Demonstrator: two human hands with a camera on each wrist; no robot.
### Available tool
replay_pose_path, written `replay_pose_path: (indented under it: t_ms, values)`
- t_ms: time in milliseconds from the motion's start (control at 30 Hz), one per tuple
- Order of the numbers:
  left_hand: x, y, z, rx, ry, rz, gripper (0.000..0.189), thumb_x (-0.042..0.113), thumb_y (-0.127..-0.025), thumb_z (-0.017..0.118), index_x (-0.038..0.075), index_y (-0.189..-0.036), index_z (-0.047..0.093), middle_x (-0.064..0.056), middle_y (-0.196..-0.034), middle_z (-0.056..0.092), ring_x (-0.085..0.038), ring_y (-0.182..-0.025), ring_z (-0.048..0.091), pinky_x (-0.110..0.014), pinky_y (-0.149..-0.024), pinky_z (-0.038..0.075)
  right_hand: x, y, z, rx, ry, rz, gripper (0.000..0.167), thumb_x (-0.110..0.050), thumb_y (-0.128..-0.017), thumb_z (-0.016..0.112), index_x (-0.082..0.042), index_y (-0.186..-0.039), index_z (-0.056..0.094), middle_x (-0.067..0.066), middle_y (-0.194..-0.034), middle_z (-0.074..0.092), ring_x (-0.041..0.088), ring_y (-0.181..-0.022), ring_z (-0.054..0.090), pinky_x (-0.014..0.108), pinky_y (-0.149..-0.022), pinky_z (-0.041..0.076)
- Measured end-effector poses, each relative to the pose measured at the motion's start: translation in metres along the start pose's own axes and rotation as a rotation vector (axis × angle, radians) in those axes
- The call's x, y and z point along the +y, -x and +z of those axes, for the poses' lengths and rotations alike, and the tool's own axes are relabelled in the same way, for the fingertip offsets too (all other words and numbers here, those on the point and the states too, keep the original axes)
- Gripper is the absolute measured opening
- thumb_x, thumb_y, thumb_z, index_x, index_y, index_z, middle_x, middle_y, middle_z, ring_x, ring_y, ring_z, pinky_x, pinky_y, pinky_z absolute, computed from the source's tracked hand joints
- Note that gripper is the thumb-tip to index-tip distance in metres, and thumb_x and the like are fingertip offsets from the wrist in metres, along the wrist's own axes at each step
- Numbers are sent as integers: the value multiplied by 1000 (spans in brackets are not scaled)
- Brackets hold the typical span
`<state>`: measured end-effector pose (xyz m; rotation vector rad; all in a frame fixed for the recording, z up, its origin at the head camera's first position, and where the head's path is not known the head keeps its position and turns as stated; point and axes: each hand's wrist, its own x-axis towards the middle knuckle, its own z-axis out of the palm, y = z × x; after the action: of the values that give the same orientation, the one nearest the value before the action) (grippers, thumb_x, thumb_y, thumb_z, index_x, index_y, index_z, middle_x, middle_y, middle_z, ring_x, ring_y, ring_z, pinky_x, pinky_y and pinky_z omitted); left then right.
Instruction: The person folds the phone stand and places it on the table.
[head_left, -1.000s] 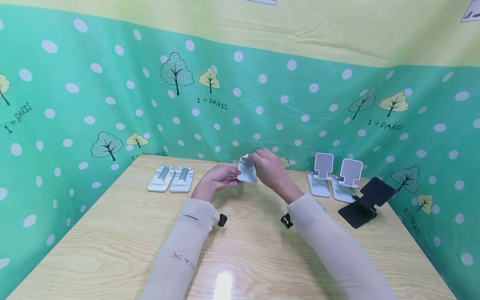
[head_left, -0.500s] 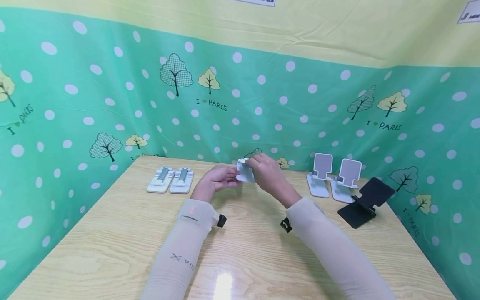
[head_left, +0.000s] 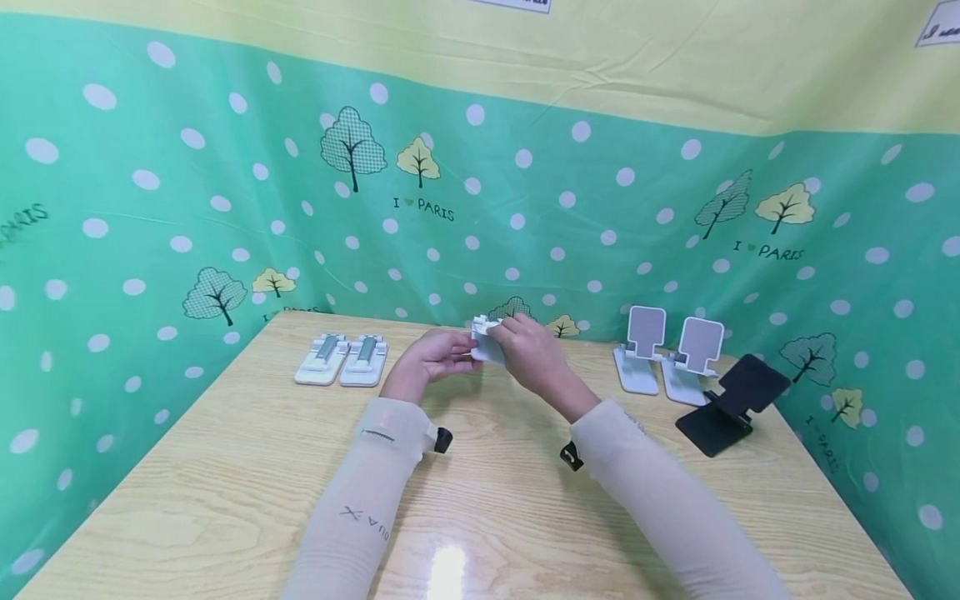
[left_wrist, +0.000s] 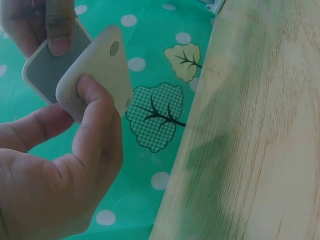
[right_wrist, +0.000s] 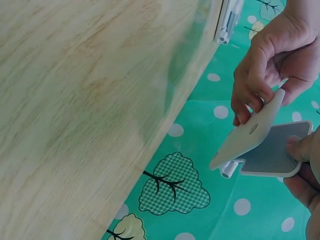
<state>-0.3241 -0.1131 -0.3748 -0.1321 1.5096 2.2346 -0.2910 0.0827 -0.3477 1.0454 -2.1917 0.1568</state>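
A small white folding phone stand (head_left: 485, 343) is held above the table's far middle by both hands. My left hand (head_left: 454, 353) pinches its white base plate (left_wrist: 106, 66) between thumb and fingers. My right hand (head_left: 507, 337) grips the hinged panel with the grey pad (right_wrist: 272, 155), thumb pressed on the pad. In the wrist views the two plates stand at a narrow angle to each other, joined by a hinge (right_wrist: 228, 170).
Two folded white stands (head_left: 343, 360) lie flat at the table's far left. Two opened white stands (head_left: 667, 352) and a black one (head_left: 731, 404) stand at the far right. Green dotted cloth (head_left: 225, 183) walls the wooden table (head_left: 487, 500) on three sides.
Both hands and the stand have drifted slightly left. The right hand has come lower over the stand, which shows less of its upright panel than before.
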Motion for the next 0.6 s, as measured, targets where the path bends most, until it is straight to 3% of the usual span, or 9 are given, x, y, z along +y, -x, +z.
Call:
replay_pose_path:
  t_ms: [267,467,600]
  values:
    - [0,-3,-1,0,38,-9,45,-5,-103,46,-10,-147,42,-31,-150,45,-42,-136,47,-46,-116,41,-1,3,5,7,-6,-8,29,10,-78,78,-5,-103,77,10,-97,76,20,-78,63,26,-66,55]
    - [0,-7,-3,8,106,-37,44,14,-109,44,-6,-149,40,-28,-151,44,-43,-139,44,-48,-116,41,-2,6,7,1,-6,-2,36,13,-75,75,-5,-106,78,10,-99,76,21,-80,64,26,-68,56]
    - [1,-8,-5,7,110,-37,48,22,-110,45,-2,-151,40,-26,-152,45,-42,-138,46,-49,-115,41,-4,8,8,0,-2,-14,42,15,-71,72,-6,-107,78,8,-100,77,20,-78,62,23,-62,53]
